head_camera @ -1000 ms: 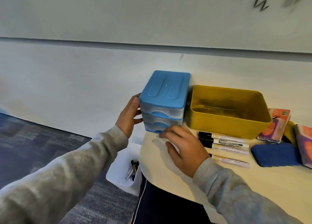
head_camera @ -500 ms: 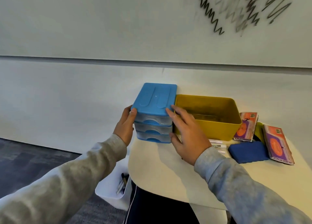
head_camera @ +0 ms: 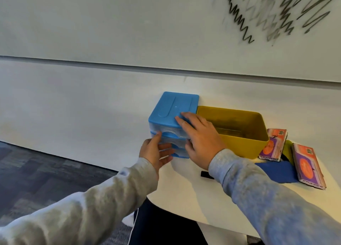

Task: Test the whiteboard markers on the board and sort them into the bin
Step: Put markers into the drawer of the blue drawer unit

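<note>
Along the far edge of the white worktop [head_camera: 184, 198], against the wall, stand a blue-topped drawer unit [head_camera: 173, 113] with clear drawers and, touching its right side, an open yellow bin [head_camera: 245, 146]; the bin's floor is dark and blurred, so its contents cannot be made out. Near the right edge lie two orange-and-purple packets, the farther packet [head_camera: 273, 145] leaning by the bin's right wall and the nearer packet [head_camera: 309, 165] lying flat; each carries a printed word along its lower edge that appears to read "ERASER", though the lettering is blurred, and small barcode-like patches near the top are illegible. A blue eraser pad [head_camera: 276, 170] lies between the packets and the right sleeve, partly covered by that sleeve, and a yellow-green object [head_camera: 287, 148] shows only as a strip between the packets. Of the whiteboard markers, only one black marker end [head_camera: 205, 174] protrudes from beneath the right forearm; the rest are hidden. The left hand [head_camera: 155, 152] is open, fingers extended against the lower drawer fronts, thumb at the unit's left front corner. The right hand [head_camera: 199, 139] is also open, its fingers laid flat over the unit's top right front corner. Black and grey zigzag scribbles [head_camera: 276, 13] mark the whiteboard [head_camera: 110, 23] at upper right, motion-blurred.
</note>
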